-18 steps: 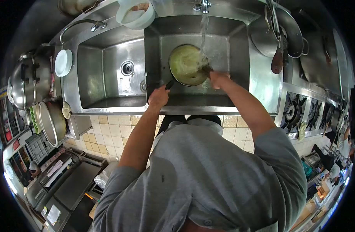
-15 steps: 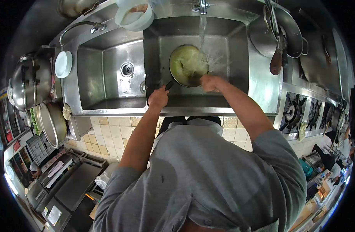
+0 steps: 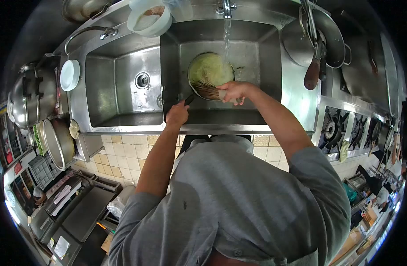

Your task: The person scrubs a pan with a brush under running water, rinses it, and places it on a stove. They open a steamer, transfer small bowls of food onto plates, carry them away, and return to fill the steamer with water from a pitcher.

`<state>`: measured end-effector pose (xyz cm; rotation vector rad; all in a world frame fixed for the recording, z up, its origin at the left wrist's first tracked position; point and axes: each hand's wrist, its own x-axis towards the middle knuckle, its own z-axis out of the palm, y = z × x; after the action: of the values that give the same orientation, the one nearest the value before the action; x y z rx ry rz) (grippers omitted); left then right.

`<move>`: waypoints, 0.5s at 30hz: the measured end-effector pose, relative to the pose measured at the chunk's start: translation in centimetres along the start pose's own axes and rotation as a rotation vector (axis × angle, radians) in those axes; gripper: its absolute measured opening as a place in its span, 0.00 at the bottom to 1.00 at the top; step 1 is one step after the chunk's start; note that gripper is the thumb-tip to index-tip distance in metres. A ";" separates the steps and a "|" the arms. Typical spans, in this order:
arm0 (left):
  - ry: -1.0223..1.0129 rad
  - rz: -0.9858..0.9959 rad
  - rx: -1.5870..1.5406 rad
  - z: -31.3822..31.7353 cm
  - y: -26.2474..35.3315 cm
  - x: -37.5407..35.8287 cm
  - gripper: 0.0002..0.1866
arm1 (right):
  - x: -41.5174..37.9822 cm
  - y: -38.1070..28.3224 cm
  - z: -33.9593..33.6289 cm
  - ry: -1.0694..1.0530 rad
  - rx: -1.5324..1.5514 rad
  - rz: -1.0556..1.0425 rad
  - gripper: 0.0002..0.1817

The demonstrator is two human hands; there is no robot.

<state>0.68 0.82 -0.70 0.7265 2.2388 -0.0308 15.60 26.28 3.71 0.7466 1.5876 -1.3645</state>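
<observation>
A round pan (image 3: pixel 208 71) with soapy yellowish water sits in the right basin of the steel sink (image 3: pixel 265 53). Water runs from the tap (image 3: pixel 224 8) onto the pan's right rim. My left hand (image 3: pixel 177 113) grips the pan's black handle (image 3: pixel 188 99) at the basin's front left. My right hand (image 3: pixel 234 91) holds a bristle brush (image 3: pixel 207 90), whose brown bristles lie across the pan's near edge.
The left basin (image 3: pixel 123 88) with a drain stands beside it. A white bucket (image 3: pixel 149 17) and a white lid (image 3: pixel 70 74) rest on the sink edge. Pots (image 3: pixel 30 95) stand at left. A wok and ladle (image 3: pixel 318 40) lie right, then gas burners (image 3: pixel 345 128).
My right hand has drawn back from the pan's right rim under the water to its near edge, and the brush bristles now show across the pan. My left hand keeps the handle.
</observation>
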 end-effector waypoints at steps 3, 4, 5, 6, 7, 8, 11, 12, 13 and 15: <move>-0.058 -0.021 0.009 0.2 -0.4 0.0 0.23 | 4.5 4.6 -1.2 0.061 -0.382 0.098 0.28; -0.027 -0.009 0.021 0.2 -0.4 0.2 0.23 | 6.1 5.5 -1.0 0.067 -0.384 0.093 0.28; -0.004 0.001 0.033 0.3 -0.4 0.1 0.23 | 7.4 6.6 -0.3 0.244 -0.507 0.065 0.30; -0.006 -0.001 0.034 0.3 -0.4 0.0 0.23 | 8.0 7.2 0.3 0.420 -0.629 0.036 0.32; -0.011 0.000 0.015 0.2 -0.5 0.0 0.23 | 7.2 5.8 1.1 0.419 -0.626 0.036 0.32; -0.017 0.002 -0.005 0.2 -0.5 0.0 0.23 | 5.0 2.7 2.2 0.259 -0.477 0.060 0.33; -0.055 0.026 -0.011 0.7 -1.1 0.6 0.23 | 1.1 0.7 2.7 0.129 -0.177 0.008 0.33; -0.059 0.031 -0.009 0.5 -0.9 0.2 0.23 | 0.4 1.3 2.6 0.156 -0.028 -0.066 0.32; -0.058 0.007 -0.018 0.1 -0.4 -0.2 0.23 | 7.2 6.6 1.9 0.195 -0.339 -0.115 0.34; -0.053 -0.021 -0.024 -0.1 -0.4 -0.2 0.23 | 13.8 11.6 0.9 0.338 -1.002 -0.173 0.38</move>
<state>0.53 0.37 -0.55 0.6813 2.1925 -0.0339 20.05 26.44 -13.79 0.2122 2.3263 -0.3973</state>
